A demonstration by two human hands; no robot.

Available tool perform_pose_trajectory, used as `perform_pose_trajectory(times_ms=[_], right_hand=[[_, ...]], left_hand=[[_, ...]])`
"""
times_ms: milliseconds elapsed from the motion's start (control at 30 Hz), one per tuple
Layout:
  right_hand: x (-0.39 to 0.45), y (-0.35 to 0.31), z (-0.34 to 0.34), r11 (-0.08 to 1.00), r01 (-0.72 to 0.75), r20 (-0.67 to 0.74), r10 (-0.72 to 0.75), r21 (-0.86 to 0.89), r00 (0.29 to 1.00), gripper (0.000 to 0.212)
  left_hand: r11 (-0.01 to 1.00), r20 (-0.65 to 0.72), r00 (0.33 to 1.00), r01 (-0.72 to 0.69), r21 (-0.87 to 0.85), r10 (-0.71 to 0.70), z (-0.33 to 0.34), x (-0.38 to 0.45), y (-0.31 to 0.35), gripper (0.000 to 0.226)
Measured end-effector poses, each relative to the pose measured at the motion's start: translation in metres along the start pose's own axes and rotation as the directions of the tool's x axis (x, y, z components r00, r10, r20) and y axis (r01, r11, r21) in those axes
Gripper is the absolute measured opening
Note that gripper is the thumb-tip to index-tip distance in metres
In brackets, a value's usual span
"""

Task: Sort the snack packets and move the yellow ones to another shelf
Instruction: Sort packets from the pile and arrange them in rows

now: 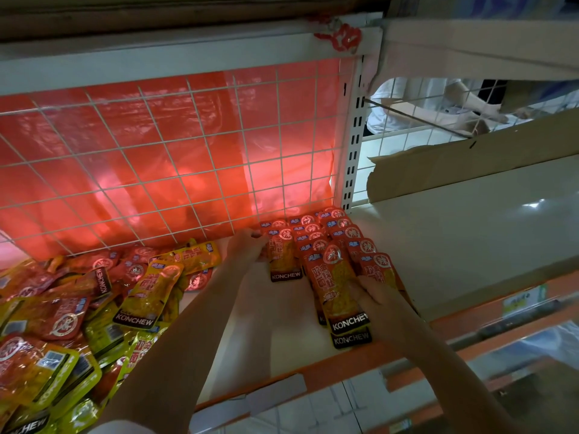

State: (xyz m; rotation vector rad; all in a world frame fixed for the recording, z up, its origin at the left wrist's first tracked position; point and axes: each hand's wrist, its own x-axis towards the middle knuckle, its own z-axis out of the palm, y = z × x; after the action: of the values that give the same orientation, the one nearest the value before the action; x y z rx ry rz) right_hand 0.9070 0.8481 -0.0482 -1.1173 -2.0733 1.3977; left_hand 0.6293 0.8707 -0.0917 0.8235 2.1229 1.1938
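Observation:
A loose heap of red and yellow snack packets (72,311) covers the left of the white shelf (269,321). One yellow packet (150,296) lies on top near the heap's right edge. At the shelf's right end, red packets (316,236) lie in overlapping rows against the wire back. My left hand (247,245) pinches the top of a red packet (283,260) at the left of those rows. My right hand (376,292) rests on the front red packets (336,286), fingers curled over their right edge.
A white wire grid (175,158) backed by red plastic closes the shelf's rear. A perforated upright (354,145) divides it from the neighbouring white shelf (470,239), where a cardboard sheet (470,161) leans. An orange front rail (313,368) edges the shelf. A person stands behind the right grid.

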Motion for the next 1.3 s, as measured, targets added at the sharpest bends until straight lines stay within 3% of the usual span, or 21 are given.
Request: perform_pose_trajectory(times_ms=[200,300,467,633,767,1100,1300], right_hand=[[0.006,-0.015,0.001,0.998,-0.066,-0.049,0.065,-0.023,0.997,0.025],[0.018,-0.025,-0.001,0.981,-0.051,-0.069,0.039,-0.186,0.997,0.027],[0.045,-0.041,0.005,0.909,-0.037,-0.029,0.027,-0.415,0.999,0.018],[0.068,-0.058,0.029,0.825,-0.013,0.063,0.059,-0.566,0.996,0.017],[0.082,-0.061,0.05,0.779,-0.044,0.058,0.103,-0.625,0.993,0.022],[0.083,-0.068,0.065,0.713,-0.102,-0.043,0.1,-0.694,0.994,0.03],[0.082,-0.073,0.068,0.66,-0.067,-0.034,0.062,-0.748,0.997,0.036]], left_hand=[[0.998,0.012,1.0,-0.026,0.056,0.026,-0.006,-0.004,0.0,0.036],[0.99,0.005,0.999,-0.054,0.129,0.054,-0.014,-0.015,0.003,0.033],[0.964,0.044,0.996,-0.083,0.251,0.075,-0.027,-0.035,0.006,0.009],[0.881,0.065,0.989,-0.147,0.45,0.132,-0.039,-0.049,0.002,0.014],[0.82,0.068,0.983,-0.179,0.544,0.17,-0.045,-0.052,-0.005,0.024],[0.815,0.099,0.981,-0.193,0.547,0.165,-0.049,-0.052,-0.009,0.025],[0.795,0.12,0.978,-0.209,0.569,0.172,-0.042,-0.054,-0.008,0.025]])
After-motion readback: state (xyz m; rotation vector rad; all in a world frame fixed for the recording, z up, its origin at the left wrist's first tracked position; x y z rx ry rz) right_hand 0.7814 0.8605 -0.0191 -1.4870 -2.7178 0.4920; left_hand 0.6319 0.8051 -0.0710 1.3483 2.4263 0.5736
